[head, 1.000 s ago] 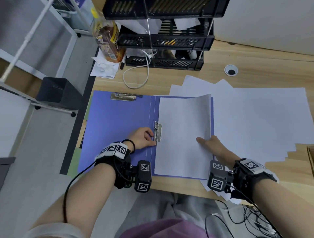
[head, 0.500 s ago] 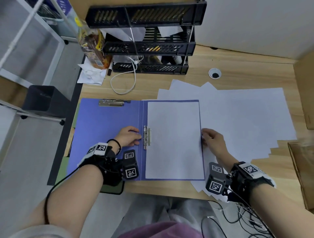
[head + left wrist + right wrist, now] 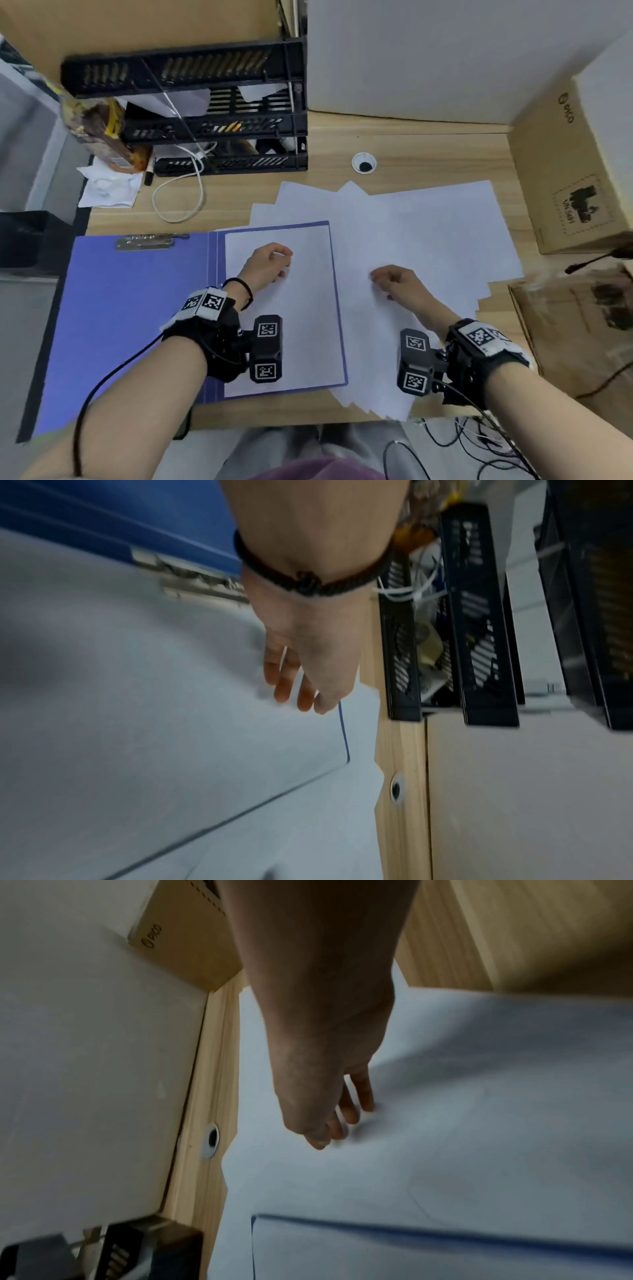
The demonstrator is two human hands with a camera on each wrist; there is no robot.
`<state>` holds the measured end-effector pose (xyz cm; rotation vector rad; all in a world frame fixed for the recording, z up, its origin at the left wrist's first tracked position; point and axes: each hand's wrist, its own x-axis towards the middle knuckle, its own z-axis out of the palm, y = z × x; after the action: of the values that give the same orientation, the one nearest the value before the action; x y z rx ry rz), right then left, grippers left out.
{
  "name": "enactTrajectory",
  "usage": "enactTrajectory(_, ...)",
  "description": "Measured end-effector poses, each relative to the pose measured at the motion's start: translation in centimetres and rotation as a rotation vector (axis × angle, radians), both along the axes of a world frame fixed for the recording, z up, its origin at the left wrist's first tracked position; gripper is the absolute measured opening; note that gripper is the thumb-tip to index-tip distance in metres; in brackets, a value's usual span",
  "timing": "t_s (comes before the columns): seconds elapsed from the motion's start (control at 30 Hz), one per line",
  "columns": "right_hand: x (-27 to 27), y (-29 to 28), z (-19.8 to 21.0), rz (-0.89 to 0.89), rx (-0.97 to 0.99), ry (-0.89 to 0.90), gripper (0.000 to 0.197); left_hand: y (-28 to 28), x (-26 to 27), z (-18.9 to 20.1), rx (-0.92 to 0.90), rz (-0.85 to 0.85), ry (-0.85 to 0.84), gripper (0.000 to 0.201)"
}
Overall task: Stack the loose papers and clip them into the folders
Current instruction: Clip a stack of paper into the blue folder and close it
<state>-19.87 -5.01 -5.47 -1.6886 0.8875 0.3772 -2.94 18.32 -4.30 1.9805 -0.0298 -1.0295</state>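
An open blue folder lies flat on the wooden desk, and a white paper stack fills its right half. My left hand hovers over the upper part of that stack with relaxed fingers, holding nothing. The folder's metal spine clip shows only in the left wrist view, just behind the wrist. Loose white sheets fan out to the right of the folder. My right hand is over them, its hanging fingertips touching or nearly touching the top sheet.
A black stacked tray organizer stands at the back left with a bottle, crumpled tissue and a white cable. A cardboard box and a brown package line the right side. A cable hole is behind the papers.
My left hand left the spine clip and moved right onto the paper in the folder. My right hand left the folder's right edge and moved right over the loose sheets.
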Motion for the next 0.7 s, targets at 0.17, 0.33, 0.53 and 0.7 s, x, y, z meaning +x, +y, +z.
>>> enactTrajectory(0.17, -0.6, -6.3, 0.8, 0.018, -0.164, 0.043, 0.029, -5.6, 0.0, -1.0, 0.093, -0.239, -0.295, 0.024)
enactTrajectory(0.33, 1.6, -9.7, 0.6, 0.093, -0.300, 0.043, 0.050, -8.7, 0.4, -1.7, 0.118, -0.194, -0.118, 0.012)
enactTrajectory(0.53, 6.3, -10.2, -0.5, 0.215, -0.276, 0.061, 0.064, -9.2, 0.4, -2.9, 0.123, -0.137, -0.055, 0.008)
enactTrajectory(0.7, 8.5, -8.0, -0.3, 0.210, -0.111, 0.114, 0.067, -9.1, 0.5, -3.0, 0.103, -0.077, -0.027, 0.011)
